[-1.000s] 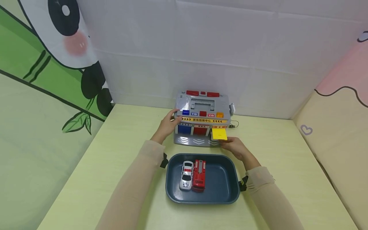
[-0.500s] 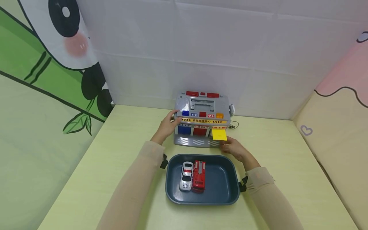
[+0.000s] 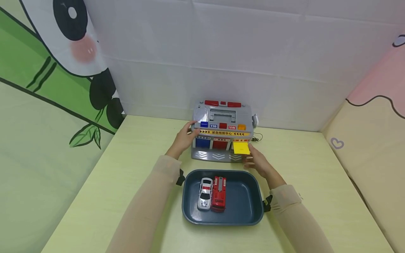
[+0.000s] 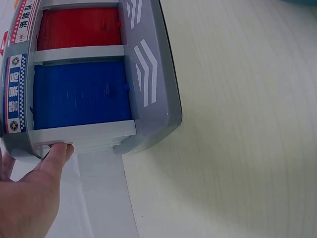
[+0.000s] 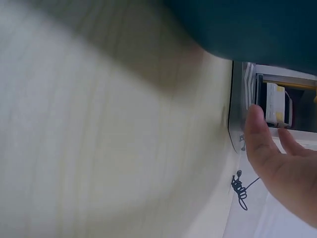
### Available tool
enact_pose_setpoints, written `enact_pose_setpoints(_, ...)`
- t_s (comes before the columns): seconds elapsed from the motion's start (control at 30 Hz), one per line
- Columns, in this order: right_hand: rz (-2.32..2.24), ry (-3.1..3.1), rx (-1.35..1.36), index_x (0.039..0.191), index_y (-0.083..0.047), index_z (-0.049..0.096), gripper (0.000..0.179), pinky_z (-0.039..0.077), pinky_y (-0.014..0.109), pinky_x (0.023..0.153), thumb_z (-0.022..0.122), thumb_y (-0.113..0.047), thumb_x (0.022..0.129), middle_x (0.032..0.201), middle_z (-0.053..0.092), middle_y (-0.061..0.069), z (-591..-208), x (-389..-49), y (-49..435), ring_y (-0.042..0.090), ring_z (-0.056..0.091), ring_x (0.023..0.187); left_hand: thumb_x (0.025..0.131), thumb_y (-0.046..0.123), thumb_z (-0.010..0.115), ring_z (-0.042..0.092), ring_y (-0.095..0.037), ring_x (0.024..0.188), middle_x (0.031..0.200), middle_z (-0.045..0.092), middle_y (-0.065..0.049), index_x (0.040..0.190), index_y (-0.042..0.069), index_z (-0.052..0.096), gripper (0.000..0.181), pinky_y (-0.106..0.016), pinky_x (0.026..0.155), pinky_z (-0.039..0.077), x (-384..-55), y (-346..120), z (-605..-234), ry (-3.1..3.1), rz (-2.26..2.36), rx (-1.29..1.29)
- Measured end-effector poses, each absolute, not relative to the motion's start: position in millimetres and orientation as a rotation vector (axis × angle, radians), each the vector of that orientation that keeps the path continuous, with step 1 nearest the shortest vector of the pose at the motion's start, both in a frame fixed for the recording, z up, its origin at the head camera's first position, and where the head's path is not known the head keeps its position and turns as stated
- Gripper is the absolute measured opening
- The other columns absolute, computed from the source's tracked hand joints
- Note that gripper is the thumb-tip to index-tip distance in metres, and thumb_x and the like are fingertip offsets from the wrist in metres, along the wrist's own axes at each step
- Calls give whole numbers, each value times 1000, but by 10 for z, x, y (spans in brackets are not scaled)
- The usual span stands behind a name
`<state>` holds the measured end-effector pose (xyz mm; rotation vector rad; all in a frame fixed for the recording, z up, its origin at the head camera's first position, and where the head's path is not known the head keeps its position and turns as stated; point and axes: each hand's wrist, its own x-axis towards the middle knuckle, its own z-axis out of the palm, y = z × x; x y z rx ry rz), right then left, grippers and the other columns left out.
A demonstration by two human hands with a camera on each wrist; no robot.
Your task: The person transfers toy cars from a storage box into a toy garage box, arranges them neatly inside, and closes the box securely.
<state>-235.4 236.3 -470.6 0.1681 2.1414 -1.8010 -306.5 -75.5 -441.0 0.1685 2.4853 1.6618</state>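
A grey toy rescue station (image 3: 218, 116) stands against the back wall, with blue (image 4: 81, 94) and red (image 4: 81, 27) doors down. My left hand (image 3: 183, 140) grips its left edge, thumb low on the side wall and fingers at the roof edge. At the right bay, the yellow door (image 3: 241, 148) is raised. Inside that bay the right wrist view shows a white toy vehicle (image 5: 275, 104) with yellow marks. My right hand (image 3: 260, 164) is at the bay's right front corner, fingers extended and apart, holding nothing; its fingertips are near the vehicle, contact unclear.
A dark blue tray (image 3: 245, 222) lies in front of the station, between my forearms. In it sit a white toy police car (image 3: 205, 195) and a red toy fire truck (image 3: 219, 195). A coiled dark cord (image 3: 257, 138) lies right of the station.
The white vehicle showing under the yellow door has gone further into the bay. My right fingers have spread and risen slightly beside the door. The left hand stays in place.
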Motion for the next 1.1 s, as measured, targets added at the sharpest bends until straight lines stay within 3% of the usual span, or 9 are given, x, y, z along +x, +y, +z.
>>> enact_pose_setpoints(0.2, -1790, 2298, 161, 149, 5, 19, 75, 44, 52, 98, 40, -50, 102, 144, 30, 32, -4666, -2350, 2373, 47, 43, 124, 99, 48, 52, 37, -36, 135, 151, 37, -17, 150, 29, 36, 57, -54, 102, 38, -3074, -757, -4433, 2482, 1660, 159)
enact_pose_setpoints(0.4, -1666, 2537, 141, 154, -8, 16, 72, 42, 53, 99, 52, -41, 101, 147, 33, 26, -4629, -2358, 2359, 42, 40, 128, 99, 49, 52, 37, -36, 135, 151, 36, -17, 150, 29, 35, 57, -54, 102, 38, -3086, -757, -4427, 2484, 1654, 162)
enact_pose_setpoints(0.63, -1455, 2821, 30, 157, -11, 3, 89, 40, 53, 100, 66, -26, 95, 151, 31, 21, -4597, -2445, 2287, 41, 38, 131, 99, 48, 53, 37, -35, 135, 151, 37, -17, 150, 28, 36, 57, -53, 103, 38, -3091, -763, -4425, 2480, 1657, 165)
enact_pose_setpoints(0.87, -1203, 3089, -189, 156, -8, 11, 103, 27, 57, 108, 81, -13, 81, 158, 14, 19, -4531, -2534, 2212, 42, 19, 139, 99, 48, 53, 37, -36, 135, 151, 36, -17, 150, 28, 35, 58, -53, 103, 38, -3087, -759, -4415, 2474, 1664, 155)
enact_pose_setpoints(1.1, -949, 3180, -224, 155, -7, 17, 103, 28, 53, 109, 84, -15, 78, 161, 8, 11, -4508, -2623, 2154, 41, 16, 139, 98, 48, 53, 37, -36, 135, 151, 36, -17, 150, 28, 36, 58, -53, 103, 38, -3090, -761, -4419, 2466, 1671, 154)
